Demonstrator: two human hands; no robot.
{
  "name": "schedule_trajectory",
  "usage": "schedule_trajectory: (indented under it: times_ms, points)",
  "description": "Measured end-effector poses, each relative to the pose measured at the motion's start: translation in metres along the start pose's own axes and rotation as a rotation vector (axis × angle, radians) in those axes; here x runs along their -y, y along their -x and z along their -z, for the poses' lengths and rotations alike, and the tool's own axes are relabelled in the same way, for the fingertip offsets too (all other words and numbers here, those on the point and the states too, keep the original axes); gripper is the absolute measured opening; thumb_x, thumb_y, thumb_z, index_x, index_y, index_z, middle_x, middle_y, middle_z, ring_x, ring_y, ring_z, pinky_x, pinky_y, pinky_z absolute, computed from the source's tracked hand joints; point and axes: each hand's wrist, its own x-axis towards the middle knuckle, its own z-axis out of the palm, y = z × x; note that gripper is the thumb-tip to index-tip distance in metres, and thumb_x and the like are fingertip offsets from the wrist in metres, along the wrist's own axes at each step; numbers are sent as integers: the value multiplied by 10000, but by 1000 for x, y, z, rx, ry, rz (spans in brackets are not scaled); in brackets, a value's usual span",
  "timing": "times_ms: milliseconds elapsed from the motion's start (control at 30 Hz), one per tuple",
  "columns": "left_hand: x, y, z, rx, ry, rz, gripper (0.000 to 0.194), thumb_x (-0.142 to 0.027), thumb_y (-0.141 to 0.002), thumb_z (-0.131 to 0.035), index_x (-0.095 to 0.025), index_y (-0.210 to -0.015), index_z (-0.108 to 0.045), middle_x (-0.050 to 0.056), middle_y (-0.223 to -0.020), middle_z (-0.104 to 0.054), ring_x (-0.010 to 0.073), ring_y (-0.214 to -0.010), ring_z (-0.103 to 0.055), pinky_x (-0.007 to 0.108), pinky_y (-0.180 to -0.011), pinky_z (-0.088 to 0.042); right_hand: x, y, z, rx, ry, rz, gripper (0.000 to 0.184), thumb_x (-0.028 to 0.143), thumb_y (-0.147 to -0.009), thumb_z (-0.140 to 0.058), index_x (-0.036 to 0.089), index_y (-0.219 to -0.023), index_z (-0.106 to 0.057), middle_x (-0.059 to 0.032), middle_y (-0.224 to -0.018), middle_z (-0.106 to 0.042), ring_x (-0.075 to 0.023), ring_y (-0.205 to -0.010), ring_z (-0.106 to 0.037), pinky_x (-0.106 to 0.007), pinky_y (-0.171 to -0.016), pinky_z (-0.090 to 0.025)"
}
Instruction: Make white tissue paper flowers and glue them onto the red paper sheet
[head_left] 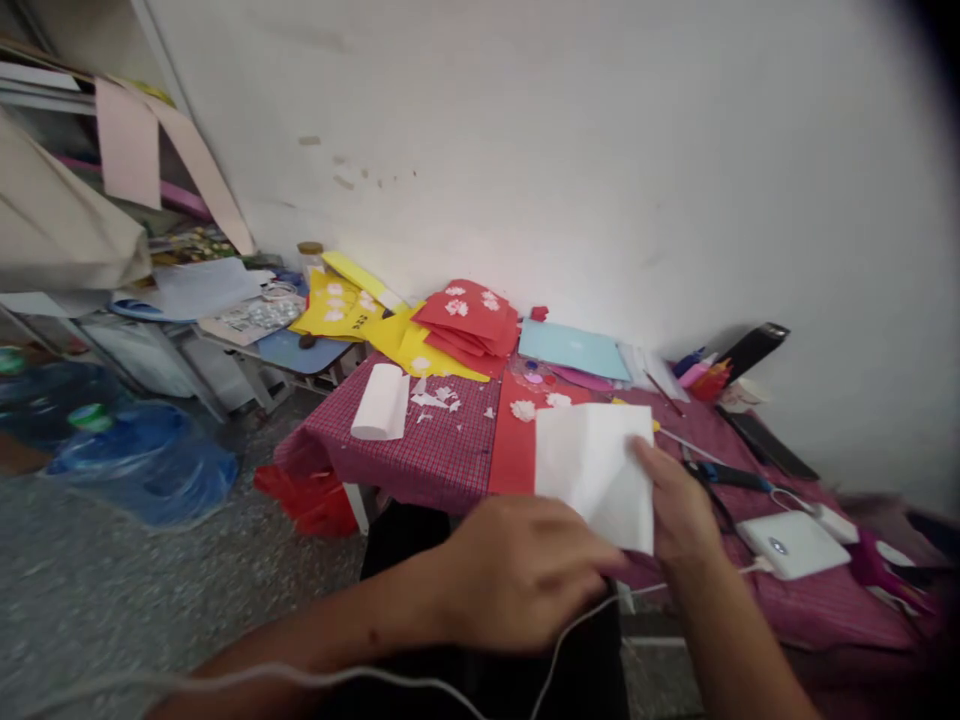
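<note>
A folded sheet of white paper (pixel 596 470) is held up over the near edge of the table. My right hand (pixel 679 500) grips its right side, thumb on the front face. Across the lower edge of the paper comes my left hand (pixel 517 570), somewhat blurred, its fingers curled together at that edge; the fingertips are partly hidden. Behind the sheet lies a red card (pixel 514 440) with white paper flowers (pixel 523 410) on it. To the left are a white paper roll (pixel 381 402) and paper scraps (pixel 435 398).
Red cards (pixel 472 325) and yellow cutouts (pixel 334 305) lie toward the wall, beside a light-blue folder (pixel 574 348). At right are a white power bank (pixel 795 545), its cable, and pens (pixel 709 375). Water jugs (pixel 142 460) and a red bag (pixel 309 500) stand on the floor.
</note>
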Motion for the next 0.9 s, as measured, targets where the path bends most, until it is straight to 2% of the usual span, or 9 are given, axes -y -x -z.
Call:
schedule_trajectory:
  times_ms: [33, 67, 133, 233, 333, 400, 533, 733, 900]
  points:
    - [-12, -38, 29, -58, 36, 53, 334, -298, -822, -657, -257, -1152, -692, 95, -1105, -676, 262, -1045, -615, 375, -876, -488, -7, 4, 2, 34, -5, -31, 267, 318, -773, -697, 150, -979, -712, -131, -821, -772, -320, -745, -742, -408, -683, -612]
    - [-20, -65, 51, -167, 102, 122, 362, -298, -824, -662, -223, -1178, -668, 114, -1122, -661, 255, -1028, -616, 384, -886, -483, -13, 7, 3, 69, -7, -59, 292, 346, -764, -708, 152, -982, -716, -136, -832, -773, -336, -771, -741, -429, -699, -609]
    - [-20, -89, 72, -251, 346, 266, 507, -306, -775, -733, -197, -1249, -594, 131, -1147, -644, 251, -1047, -612, 384, -893, -484, -23, 10, 5, 141, -5, -105, 352, 410, -771, -701, 153, -1010, -717, -150, -876, -772, -360, -819, -737, -471, -739, -596]
    - [-3, -81, 62, -179, 741, 426, 598, -345, -771, -749, -208, -1309, -528, 151, -1232, -616, 259, -1064, -618, 376, -857, -493, -32, 10, 7, 212, 4, -129, 421, 466, -774, -694, 143, -1042, -718, -166, -918, -767, -374, -857, -731, -502, -785, -577]
    - [11, -74, 41, -131, 948, 552, 470, -371, -753, -759, -149, -1145, -623, 158, -1103, -675, 238, -884, -662, 367, -771, -504, -37, 11, 9, 229, 20, -116, 474, 493, -770, -697, 128, -1071, -719, -173, -917, -766, -375, -890, -726, -501, -813, -566]
    - [16, -78, 34, -199, 936, 540, 375, -328, -719, -788, -112, -999, -663, 133, -955, -706, 205, -786, -656, 344, -760, -496, -42, 15, 13, 218, 11, -115, 493, 494, -763, -708, 118, -1082, -718, -179, -925, -764, -374, -899, -723, -497, -812, -566]
    - [27, -85, 37, -301, 696, 502, 283, -343, -738, -765, -109, -857, -658, 74, -817, -693, 150, -684, -605, 262, -646, -450, -62, 25, 28, 236, 36, -66, 484, 418, -727, -783, 148, -1120, -704, -162, -1014, -754, -343, -901, -718, -462, -790, -564]
    - [37, -88, 50, -257, 370, 453, 262, -387, -796, -682, -131, -802, -626, 15, -736, -628, 114, -633, -517, 215, -562, -361, -85, 25, 55, 220, 246, 40, 444, 416, -728, -797, 175, -1091, -717, -108, -981, -759, -250, -737, -695, -368, -682, -537]
    - [34, -92, 51, -263, 262, 403, 244, -374, -797, -673, -136, -804, -622, 7, -740, -611, 120, -660, -516, 218, -595, -375, -84, 24, 62, 200, 233, 75, 398, 427, -759, -768, 171, -1060, -726, -91, -928, -758, -213, -677, -658, -327, -642, -506]
